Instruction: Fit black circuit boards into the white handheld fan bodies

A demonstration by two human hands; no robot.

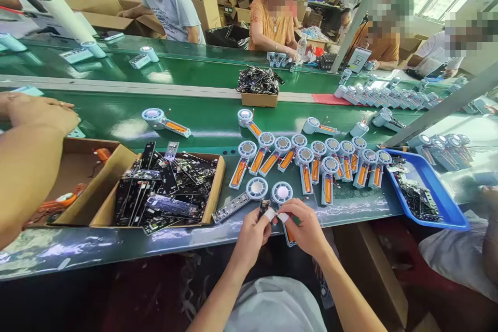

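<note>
My left hand (251, 236) is closed round a narrow black circuit board (264, 207), whose top end sticks up past the thumb. My right hand (305, 225) is pinched, its fingertips almost meeting those of the left; the small thing between them is too small to make out. White wraps cover fingertips on both hands. Beneath them lies a light blue handheld fan (282, 193) with its handle open on an orange battery, partly hidden by my right hand. Left of it rests another fan (257, 188) with a circuit board (232, 207) along its handle.
Several open fans (305, 155) lie beyond my hands. A carton (220, 187) of circuit boards and a carton (73, 176) with orange batteries stand left; a blue tray (447, 218) of boards sits right. A co-worker's arm (35, 129) reaches in. Behind runs the green conveyor (202, 109).
</note>
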